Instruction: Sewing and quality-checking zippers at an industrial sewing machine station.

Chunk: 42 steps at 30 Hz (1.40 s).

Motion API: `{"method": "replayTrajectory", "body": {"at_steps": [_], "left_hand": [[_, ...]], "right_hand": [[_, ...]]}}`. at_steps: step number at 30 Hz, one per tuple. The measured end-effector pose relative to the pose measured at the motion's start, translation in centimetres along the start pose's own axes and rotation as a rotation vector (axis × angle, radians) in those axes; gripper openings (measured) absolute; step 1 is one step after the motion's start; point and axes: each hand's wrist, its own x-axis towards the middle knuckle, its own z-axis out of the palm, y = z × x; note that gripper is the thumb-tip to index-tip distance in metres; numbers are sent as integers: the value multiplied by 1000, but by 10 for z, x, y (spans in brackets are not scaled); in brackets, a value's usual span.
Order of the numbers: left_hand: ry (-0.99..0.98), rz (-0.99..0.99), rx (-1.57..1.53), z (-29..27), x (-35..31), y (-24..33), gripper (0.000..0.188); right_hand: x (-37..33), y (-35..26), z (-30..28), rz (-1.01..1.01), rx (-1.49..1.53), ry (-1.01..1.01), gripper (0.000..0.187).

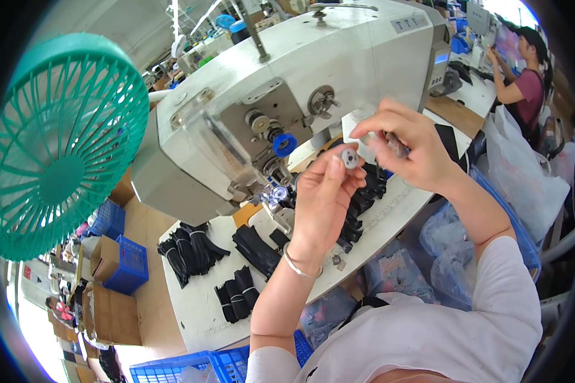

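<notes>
My left hand [326,198] is raised in front of the sewing machine [287,70], pinching a small round silver bobbin case [349,158] between thumb and fingers. Close beside it on the right is my right hand [410,143], its fingers curled round a small brownish-grey piece [396,145] whose kind I cannot make out. Both hands are above the white table [195,306], apart from each other. Below and behind them lie black strips [364,198], partly hidden by my left hand. The machine's needle area [278,193] is lit, just left of my left hand.
Bundles of black strips [195,249] lie on the table's left side. A green fan [64,153] stands close at left. Blue crates [220,367] and plastic bags [450,255] crowd the table's near edge and right. Another person [524,89] works at the far right.
</notes>
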Motion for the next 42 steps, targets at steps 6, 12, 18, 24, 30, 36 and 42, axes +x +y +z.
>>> {"method": "replayTrajectory", "body": {"at_steps": [6,12,18,24,30,36,42], "left_hand": [[-62,0,-25,13,19,3,32],[0,43,-104,18,24,4,37],[94,159,148,21,23,8,44],[127,348,503,28,29,-7,32],[132,213,316,24,22,-13,20],[132,745,1321,3,0,-27,19],[-152,606,1464,2,-42,-56,20]], "right_hand": [[1,5,-2,-94,-114,17,35],[18,21,6,-216,-281,232,38],[30,40,28,-263,-237,325,39],[21,24,36,-79,-53,301,40],[-14,-1,50,300,990,334,58],[4,19,36,453,942,549,13],[20,23,61,25,-308,447,18]]}}
